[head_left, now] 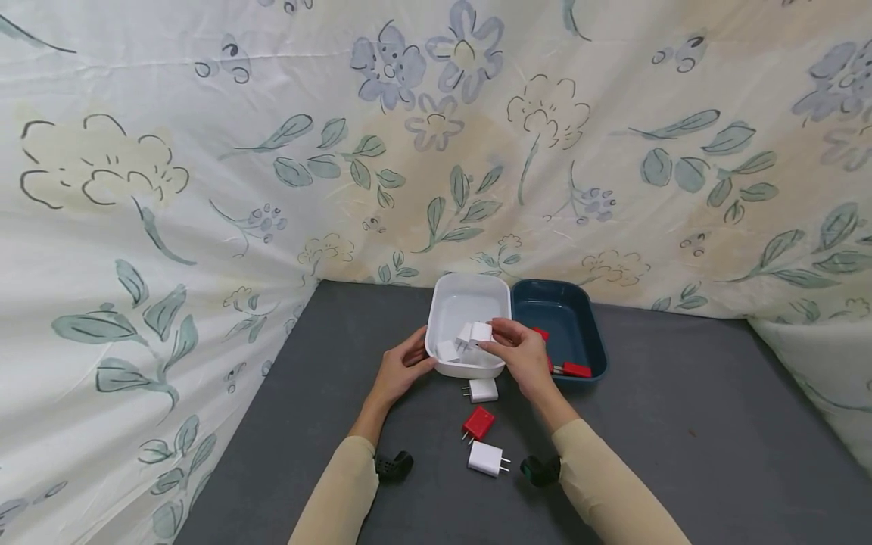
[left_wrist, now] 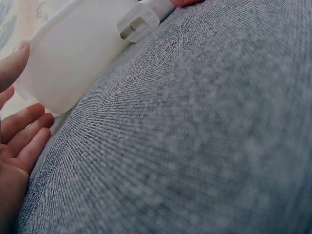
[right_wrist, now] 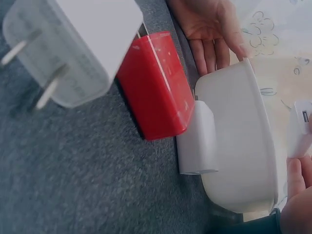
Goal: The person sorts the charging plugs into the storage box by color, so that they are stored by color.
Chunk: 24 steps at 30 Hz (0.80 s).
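Over the white bin [head_left: 470, 372], my right hand [head_left: 523, 356] pinches a white charger plug [head_left: 481, 333]; the same plug [right_wrist: 300, 129] shows at the right edge of the right wrist view. Other white chargers [head_left: 447, 351] lie inside the bin. My left hand [head_left: 403, 371] rests at the bin's left side, its fingers [left_wrist: 29, 129] fairly straight by the outer wall. In front of the bin, a white charger [head_left: 484, 390], a red charger [head_left: 478, 423] and another white charger [head_left: 487, 459] lie in a row on the table.
A dark blue bin [head_left: 594, 325] stands against the white bin's right side, with red chargers [head_left: 576, 369] in it, partly hidden by my right hand. Behind both bins hangs a flowered cloth [head_left: 409, 189]. The grey table [head_left: 681, 424] extends to both sides.
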{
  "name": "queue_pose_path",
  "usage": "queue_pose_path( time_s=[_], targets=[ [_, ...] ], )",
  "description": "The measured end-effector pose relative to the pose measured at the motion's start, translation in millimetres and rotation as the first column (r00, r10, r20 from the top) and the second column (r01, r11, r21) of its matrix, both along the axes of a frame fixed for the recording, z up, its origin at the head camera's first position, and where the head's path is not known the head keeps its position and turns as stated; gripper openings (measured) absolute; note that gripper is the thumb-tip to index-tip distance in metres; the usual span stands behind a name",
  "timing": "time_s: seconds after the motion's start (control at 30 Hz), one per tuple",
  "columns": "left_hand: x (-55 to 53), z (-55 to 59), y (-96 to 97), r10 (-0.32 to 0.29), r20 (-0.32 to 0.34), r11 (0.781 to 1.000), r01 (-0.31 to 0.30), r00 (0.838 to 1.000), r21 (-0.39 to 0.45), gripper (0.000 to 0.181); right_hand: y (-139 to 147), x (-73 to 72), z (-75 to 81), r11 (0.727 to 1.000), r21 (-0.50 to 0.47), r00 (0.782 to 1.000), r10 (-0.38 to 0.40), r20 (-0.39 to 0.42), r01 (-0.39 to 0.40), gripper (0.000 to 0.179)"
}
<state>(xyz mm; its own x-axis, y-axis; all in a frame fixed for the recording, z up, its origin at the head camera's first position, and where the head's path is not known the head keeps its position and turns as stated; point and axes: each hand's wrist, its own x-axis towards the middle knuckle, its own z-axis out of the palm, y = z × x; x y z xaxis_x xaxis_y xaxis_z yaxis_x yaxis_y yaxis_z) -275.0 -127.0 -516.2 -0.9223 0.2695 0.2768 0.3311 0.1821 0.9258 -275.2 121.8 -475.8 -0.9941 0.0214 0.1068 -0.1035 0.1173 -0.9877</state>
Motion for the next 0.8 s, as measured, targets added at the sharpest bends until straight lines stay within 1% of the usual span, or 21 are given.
queue_pose_path(
  time_s=[0.07, 0.3, 0.37, 0.6, 0.8],
  targets=[
    [0.0, 0.5, 0.2, 0.000, -0.003, 1.000, 0.000, 1.000, -0.001, 0.066, -1.0, -0.9, 0.8, 1.000, -0.003, 1.000, -0.012, 0.008, 0.012, 0.049],
    [-1.1, -0.8, -0.3, 0.000, -0.008, 1.000, 0.001, 1.000, 0.016, 0.066, -4.8, -8.2, 3.2, 1.000, -0.015, 0.999, -0.027, 0.039, 0.028, 0.055],
    [-1.3, -1.3, -0.6, 0.000, -0.006, 1.000, 0.000, 1.000, 0.013, 0.066, -6.2, -11.1, 4.2, 0.999, -0.019, 0.998, -0.043, 0.044, 0.044, 0.052],
    [0.7, -3.0, -0.6, -0.003, 0.002, 1.000, 0.003, 1.000, 0.018, 0.067, -6.4, -18.2, 2.6, 0.996, 0.020, 0.994, -0.088, 0.065, 0.087, 0.049],
    [-0.3, -2.7, 0.7, 0.003, 0.004, 1.000, -0.003, 1.000, 0.004, 0.066, -8.0, -23.7, 3.2, 0.991, 0.067, 0.992, -0.116, 0.053, 0.112, 0.048]
  ],
)
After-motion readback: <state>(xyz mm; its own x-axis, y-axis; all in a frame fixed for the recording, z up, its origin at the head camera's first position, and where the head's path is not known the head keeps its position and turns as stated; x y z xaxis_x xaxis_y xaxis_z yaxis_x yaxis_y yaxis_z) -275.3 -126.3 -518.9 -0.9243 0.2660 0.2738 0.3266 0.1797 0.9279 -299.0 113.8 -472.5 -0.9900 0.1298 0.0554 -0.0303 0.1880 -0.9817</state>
